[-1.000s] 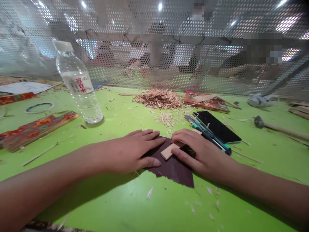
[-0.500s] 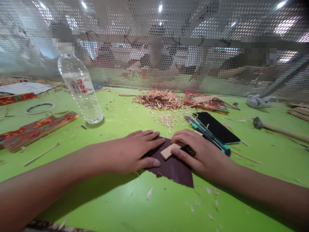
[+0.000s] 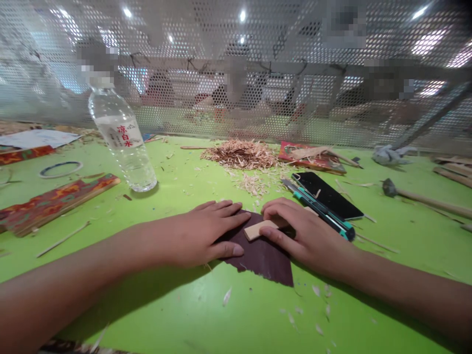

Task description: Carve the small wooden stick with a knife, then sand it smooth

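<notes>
A torn piece of dark brown sandpaper (image 3: 263, 263) lies on the green tabletop. My left hand (image 3: 206, 233) rests flat across its left part, fingers spread, pressing it down. In my right hand (image 3: 300, 228) is a small pale wooden stick (image 3: 257, 230), pinched between thumb and fingers. Its near end lies on the sandpaper, and part of its length is hidden under the fingers. Just beyond that hand are a black and teal utility knife (image 3: 320, 211) and a black phone (image 3: 330, 196).
A tilted-looking water bottle (image 3: 125, 142) stands at the left, near red patterned wood boards (image 3: 59, 204) and a tape ring (image 3: 61, 169). Wood shavings (image 3: 245, 155) are heaped at the back before a perforated screen (image 3: 206, 113). A hammer (image 3: 424, 196) lies at the right.
The wooden stick has shifted very slightly and tilts a little differently in my right hand. My left hand keeps its place on the sandpaper. The camera view has moved slightly.
</notes>
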### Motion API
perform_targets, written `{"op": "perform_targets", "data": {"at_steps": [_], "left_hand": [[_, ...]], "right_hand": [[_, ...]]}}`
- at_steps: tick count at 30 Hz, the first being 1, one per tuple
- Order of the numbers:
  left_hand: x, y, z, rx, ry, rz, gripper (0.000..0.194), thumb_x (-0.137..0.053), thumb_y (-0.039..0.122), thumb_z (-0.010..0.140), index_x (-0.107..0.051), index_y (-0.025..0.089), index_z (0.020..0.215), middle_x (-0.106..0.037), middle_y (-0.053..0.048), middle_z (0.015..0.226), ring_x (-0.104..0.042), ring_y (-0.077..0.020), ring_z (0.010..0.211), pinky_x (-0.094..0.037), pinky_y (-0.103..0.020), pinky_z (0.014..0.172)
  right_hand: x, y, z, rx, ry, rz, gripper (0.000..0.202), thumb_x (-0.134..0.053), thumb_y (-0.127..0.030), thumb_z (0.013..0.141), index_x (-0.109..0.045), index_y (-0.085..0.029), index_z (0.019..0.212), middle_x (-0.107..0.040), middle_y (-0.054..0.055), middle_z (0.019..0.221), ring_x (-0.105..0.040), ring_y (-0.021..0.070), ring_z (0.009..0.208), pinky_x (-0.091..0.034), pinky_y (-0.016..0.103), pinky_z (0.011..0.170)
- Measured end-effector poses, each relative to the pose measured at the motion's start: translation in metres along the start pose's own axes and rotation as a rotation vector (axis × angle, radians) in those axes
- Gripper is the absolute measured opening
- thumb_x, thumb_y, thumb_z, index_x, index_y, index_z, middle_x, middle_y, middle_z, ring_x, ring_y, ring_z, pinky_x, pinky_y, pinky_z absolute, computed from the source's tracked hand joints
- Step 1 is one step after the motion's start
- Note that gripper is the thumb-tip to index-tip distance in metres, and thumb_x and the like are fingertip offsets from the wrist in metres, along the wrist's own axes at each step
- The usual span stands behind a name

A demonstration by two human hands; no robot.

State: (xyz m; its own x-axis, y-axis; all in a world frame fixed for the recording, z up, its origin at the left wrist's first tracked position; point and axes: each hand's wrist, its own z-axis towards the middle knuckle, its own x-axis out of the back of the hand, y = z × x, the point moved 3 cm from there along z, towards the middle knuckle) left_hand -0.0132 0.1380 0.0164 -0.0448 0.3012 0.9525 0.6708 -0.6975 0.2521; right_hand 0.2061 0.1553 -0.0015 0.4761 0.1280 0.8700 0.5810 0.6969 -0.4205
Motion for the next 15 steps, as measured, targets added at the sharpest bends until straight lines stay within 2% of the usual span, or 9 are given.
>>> {"op": "perform_targets", "data": {"at_steps": [6, 15], "left_hand": [[0.001, 0.0011, 0.0001, 0.005, -0.012, 0.011, 0.069, -0.042, 0.055, 0.109, -0.025, 0.017, 0.164, -0.023, -0.013, 0.169, -0.021, -0.0308, 0.156, -0.019, -0.045, 0.124], [0.0013, 0.001, 0.0, 0.001, -0.001, -0.003, 0.069, -0.042, 0.055, 0.109, -0.026, 0.017, 0.164, -0.024, -0.014, 0.169, -0.021, -0.0317, 0.156, -0.02, -0.047, 0.125]], "right_hand": [[0.0012, -0.003, -0.0012, 0.068, -0.025, 0.024, 0.019, -0.052, -0.039, 0.105, -0.057, -0.021, 0.099, -0.067, 0.011, 0.109, -0.061, 0.0263, 0.102, -0.049, 0.041, 0.086], [0.0019, -0.0038, -0.0014, 0.068, -0.011, 0.006, 0.019, -0.054, -0.039, 0.104, -0.059, -0.022, 0.099, -0.066, 0.012, 0.114, -0.062, 0.0263, 0.106, -0.05, 0.039, 0.088]]}}
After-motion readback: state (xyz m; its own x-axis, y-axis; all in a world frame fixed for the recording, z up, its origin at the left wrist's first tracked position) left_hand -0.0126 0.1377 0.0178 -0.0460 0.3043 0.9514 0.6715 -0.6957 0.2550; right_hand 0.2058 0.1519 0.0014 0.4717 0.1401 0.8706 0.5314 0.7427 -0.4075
